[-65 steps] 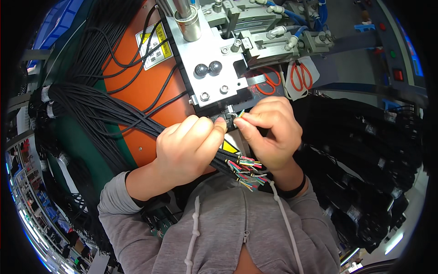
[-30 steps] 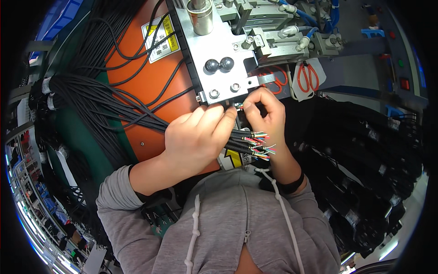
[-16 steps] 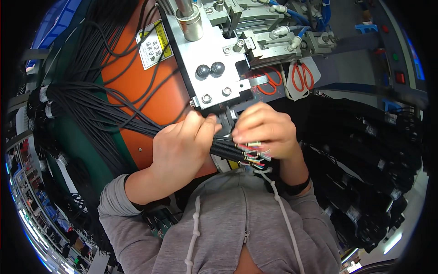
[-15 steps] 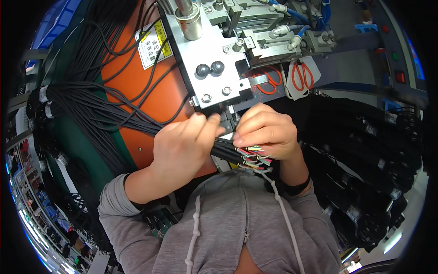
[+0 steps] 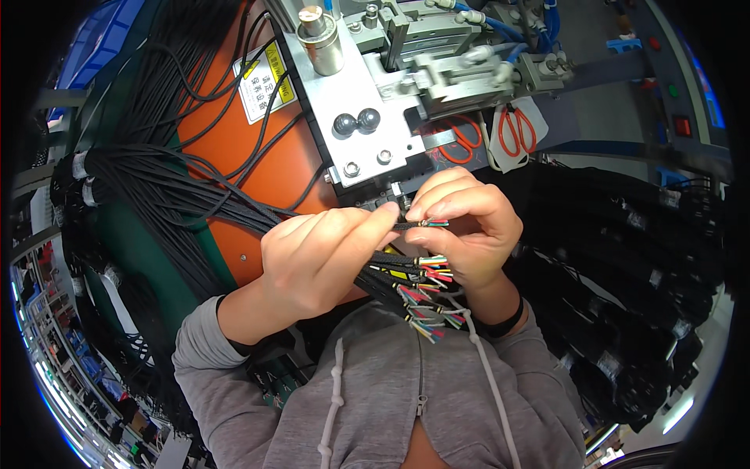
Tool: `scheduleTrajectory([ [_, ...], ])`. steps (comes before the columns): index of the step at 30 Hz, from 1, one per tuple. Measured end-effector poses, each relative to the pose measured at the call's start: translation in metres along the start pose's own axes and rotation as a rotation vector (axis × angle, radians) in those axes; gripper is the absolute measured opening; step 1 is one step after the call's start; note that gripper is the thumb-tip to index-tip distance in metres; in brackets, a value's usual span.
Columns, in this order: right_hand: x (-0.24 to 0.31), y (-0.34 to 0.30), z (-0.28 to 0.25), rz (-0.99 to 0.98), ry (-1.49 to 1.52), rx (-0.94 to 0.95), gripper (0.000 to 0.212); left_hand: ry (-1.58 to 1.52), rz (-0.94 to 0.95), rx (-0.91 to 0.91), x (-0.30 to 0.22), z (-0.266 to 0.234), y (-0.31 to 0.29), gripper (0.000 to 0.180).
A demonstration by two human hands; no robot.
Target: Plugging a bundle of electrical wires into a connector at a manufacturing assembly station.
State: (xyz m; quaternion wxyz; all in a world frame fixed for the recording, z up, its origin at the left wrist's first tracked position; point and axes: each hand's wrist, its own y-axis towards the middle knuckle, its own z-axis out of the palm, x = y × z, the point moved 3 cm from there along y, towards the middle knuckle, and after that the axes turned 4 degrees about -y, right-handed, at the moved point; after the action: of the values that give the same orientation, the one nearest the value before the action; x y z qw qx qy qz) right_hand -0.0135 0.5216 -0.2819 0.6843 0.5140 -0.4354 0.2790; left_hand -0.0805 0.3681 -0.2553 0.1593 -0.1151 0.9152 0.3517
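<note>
Black cable (image 5: 404,227) juts rightward from left hand (image 5: 322,252).

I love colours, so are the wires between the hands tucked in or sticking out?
Sticking out: coloured wire ends show beyond the black cable sleeve.

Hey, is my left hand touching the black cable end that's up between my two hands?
Touching. The head view shows the black cable end emerging directly from the left hand, with no gap between them.
</note>
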Motion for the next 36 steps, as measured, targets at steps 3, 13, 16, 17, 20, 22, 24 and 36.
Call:
scheduleTrajectory([
  [3, -0.001, 0.006, 0.001, -0.067, 0.028, 0.028, 0.029, -0.005, 0.017, -0.071, 0.000, -0.002, 0.000, 0.023],
  [13, -0.004, 0.014, 0.000, 0.026, 0.016, 0.105, 0.022, -0.096, -0.096, 0.013, -0.001, -0.001, 0.007, 0.020],
  [16, -0.001, 0.015, -0.002, -0.019, -0.122, 0.055, 0.021, -0.113, -0.141, 0.032, -0.001, 0.000, 0.006, 0.019],
  [17, 0.003, 0.014, -0.003, -0.085, -0.291, 0.012, 0.019, -0.097, -0.150, 0.044, -0.001, 0.000, 0.005, 0.019],
  [20, 0.015, 0.011, 0.000, -0.196, -0.605, -0.016, 0.019, -0.038, -0.144, 0.075, -0.001, -0.001, 0.003, 0.019],
  [22, 0.023, 0.010, 0.005, -0.287, -0.891, 0.012, 0.022, 0.053, -0.114, 0.117, -0.002, -0.001, 0.003, 0.021],
  [24, 0.021, 0.015, -0.003, -0.152, -0.808, 0.082, 0.022, 0.044, -0.110, 0.094, -0.002, -0.001, 0.002, 0.023],
  [36, 0.009, 0.006, -0.005, -0.070, -0.697, 0.013, 0.018, 0.104, -0.048, 0.098, -0.003, 0.004, -0.002, 0.029],
])
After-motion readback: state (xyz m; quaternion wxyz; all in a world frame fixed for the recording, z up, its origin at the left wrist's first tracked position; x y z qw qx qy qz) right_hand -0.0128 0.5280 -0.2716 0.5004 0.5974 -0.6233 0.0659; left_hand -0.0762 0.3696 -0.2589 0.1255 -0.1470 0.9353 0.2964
